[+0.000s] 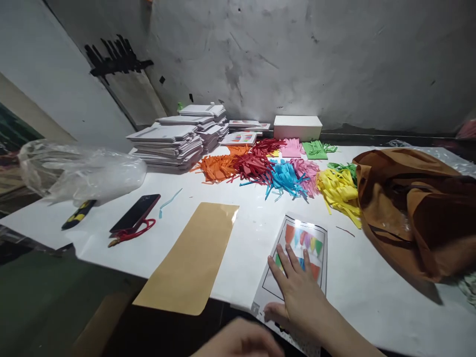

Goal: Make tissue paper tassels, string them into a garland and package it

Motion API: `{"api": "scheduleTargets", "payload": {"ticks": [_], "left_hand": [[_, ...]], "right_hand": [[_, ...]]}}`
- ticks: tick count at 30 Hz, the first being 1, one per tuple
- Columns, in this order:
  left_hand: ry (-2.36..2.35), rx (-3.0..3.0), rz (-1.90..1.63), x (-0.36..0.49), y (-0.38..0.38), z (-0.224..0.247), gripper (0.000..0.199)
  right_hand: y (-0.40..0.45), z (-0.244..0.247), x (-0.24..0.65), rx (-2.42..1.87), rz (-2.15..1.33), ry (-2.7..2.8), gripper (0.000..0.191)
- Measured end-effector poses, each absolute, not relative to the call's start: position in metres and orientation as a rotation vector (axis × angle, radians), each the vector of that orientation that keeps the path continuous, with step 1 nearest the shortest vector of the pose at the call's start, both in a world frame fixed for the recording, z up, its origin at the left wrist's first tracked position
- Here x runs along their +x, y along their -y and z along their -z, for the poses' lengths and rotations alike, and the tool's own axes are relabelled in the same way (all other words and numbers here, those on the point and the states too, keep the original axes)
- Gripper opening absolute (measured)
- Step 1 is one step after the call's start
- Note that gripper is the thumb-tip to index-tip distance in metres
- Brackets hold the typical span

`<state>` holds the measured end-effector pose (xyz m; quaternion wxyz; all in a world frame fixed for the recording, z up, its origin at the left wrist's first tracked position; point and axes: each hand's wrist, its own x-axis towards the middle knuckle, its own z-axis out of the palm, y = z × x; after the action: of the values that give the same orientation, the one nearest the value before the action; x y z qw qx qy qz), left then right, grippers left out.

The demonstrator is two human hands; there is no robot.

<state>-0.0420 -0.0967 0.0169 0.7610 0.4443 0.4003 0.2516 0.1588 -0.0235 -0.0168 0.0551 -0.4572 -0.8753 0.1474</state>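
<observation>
My right hand [299, 292] lies flat with fingers spread on a glossy printed packet [275, 277]. Coloured pennants and a dark border line show on its face; whether it is a card or a sleeve I cannot tell. Part of the packet is hidden under the palm. At the bottom edge, my left hand [243, 339] is blurred and partly cut off, with its fingers seemingly bent. It is near the packet's lower end. To the left, a brown paper envelope or sheet [193, 253] lies flat, its near end jutting past the table edge.
Fringed paper bundles in orange [217, 168], blue [284, 178] and yellow [338, 191] lie across the white table. Behind are stacked white packets [167, 148] and a white box [297, 127]. A brown cloth bag [409, 213] stands right; a phone [137, 213], cutter [79, 214] and plastic bag [89, 171] lie left.
</observation>
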Motion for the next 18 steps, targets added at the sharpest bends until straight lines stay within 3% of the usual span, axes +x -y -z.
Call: {"api": "scheduleTargets", "payload": {"ticks": [5,8,13,16,18], "left_hand": [[-1.258,1.244,-0.899,-0.049,0.035,-0.03,0.041],[-1.273,1.393,-0.889,-0.025,0.006,-0.017,0.054],[-1.337,1.584,-0.831,0.005,-0.009,0.005,0.067],[-1.319,1.554,-0.869,0.011,-0.001,0.009,0.068],[-1.241,1.502,-0.965,0.015,0.011,0.008,0.068]], "right_hand": [[0.029,0.011,0.165,-1.34,-0.502,2.604,0.086],[0.031,0.004,0.161,-1.308,-0.464,2.594,0.08],[0.034,0.017,0.187,-1.243,-0.275,2.31,0.041],[0.036,0.037,0.209,-1.622,-0.223,1.637,0.064],[0.039,0.042,0.215,-1.692,-0.467,1.351,0.085]]}}
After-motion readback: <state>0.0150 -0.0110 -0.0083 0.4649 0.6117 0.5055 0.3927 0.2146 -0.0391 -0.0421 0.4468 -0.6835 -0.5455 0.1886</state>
